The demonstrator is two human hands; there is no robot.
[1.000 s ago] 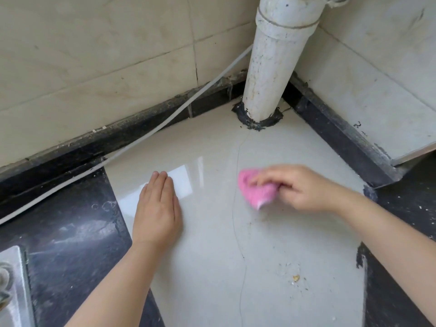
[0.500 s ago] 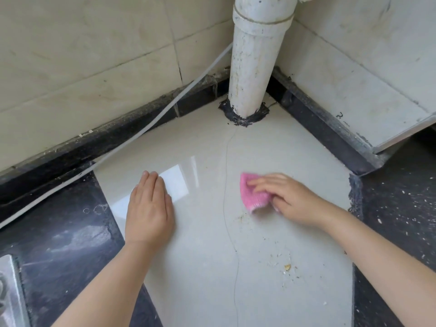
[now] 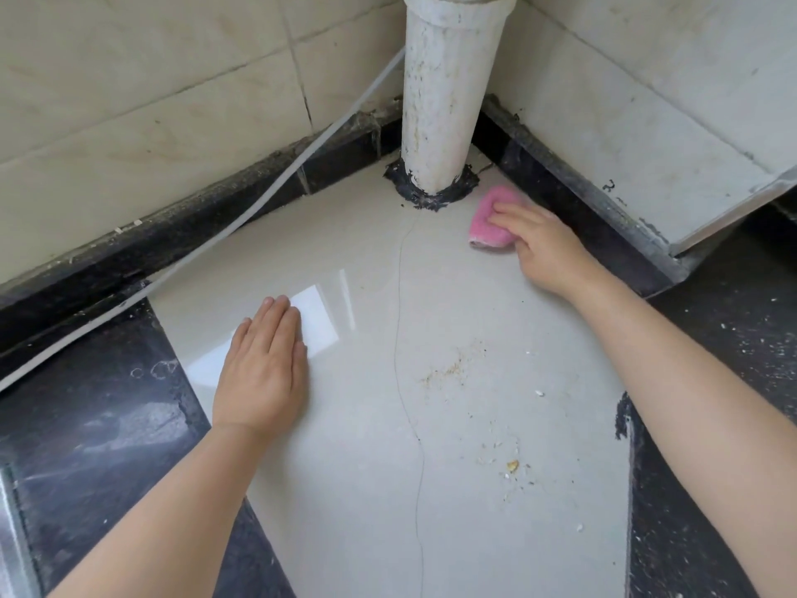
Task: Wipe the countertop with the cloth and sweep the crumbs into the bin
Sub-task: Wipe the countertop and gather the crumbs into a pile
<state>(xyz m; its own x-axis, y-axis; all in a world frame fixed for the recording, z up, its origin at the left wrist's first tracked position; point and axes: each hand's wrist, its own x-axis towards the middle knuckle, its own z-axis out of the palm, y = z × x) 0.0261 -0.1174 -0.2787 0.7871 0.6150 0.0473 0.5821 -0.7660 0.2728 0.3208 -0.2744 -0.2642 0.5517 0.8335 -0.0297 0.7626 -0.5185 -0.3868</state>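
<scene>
A pink cloth (image 3: pixel 487 222) lies bunched on the pale glossy countertop (image 3: pixel 345 489), just right of the pipe's base in the back corner. My right hand (image 3: pixel 539 243) grips the cloth, with the fingers curled over its right side. My left hand (image 3: pixel 263 369) rests flat on the countertop at the left, fingers straight and together. Crumbs (image 3: pixel 448 371) are smeared in a patch at the middle of the surface. A second scatter of crumbs (image 3: pixel 511 466) lies nearer to me. No bin is in view.
A white vertical pipe (image 3: pixel 444 101) with black sealant at its foot stands in the corner. A white cable (image 3: pixel 241 217) runs along the left wall. Black stone counter (image 3: pixel 99 416) flanks the pale slab on both sides. A thin crack (image 3: pixel 405 381) runs down the slab.
My right hand has carried the pink cloth from the middle of the slab up and right into the corner beside the pipe. A smear of crumbs now shows where the cloth was. My left hand stays flat.
</scene>
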